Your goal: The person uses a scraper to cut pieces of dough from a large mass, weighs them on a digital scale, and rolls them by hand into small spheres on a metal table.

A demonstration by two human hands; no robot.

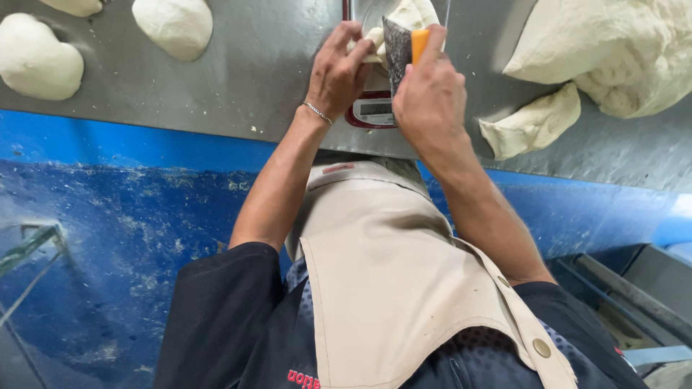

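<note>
My left hand point(337, 70), with a thin bracelet at the wrist, pinches the edge of a small piece of dough point(412, 14) lying on a kitchen scale point(371, 109) with a red rim and a small display. My right hand point(431, 97) grips a metal dough scraper with an orange handle point(401, 49), its blade upright against that dough piece. Both hands are close together over the scale, which they mostly hide.
A big mass of dough point(620, 50) lies on the steel table point(238, 86) at the right, with a cut-off chunk point(533, 124) beside it. Rounded dough balls point(40, 57) point(174, 25) sit at the far left. Below the table edge is a blue, flour-dusted surface point(122, 216).
</note>
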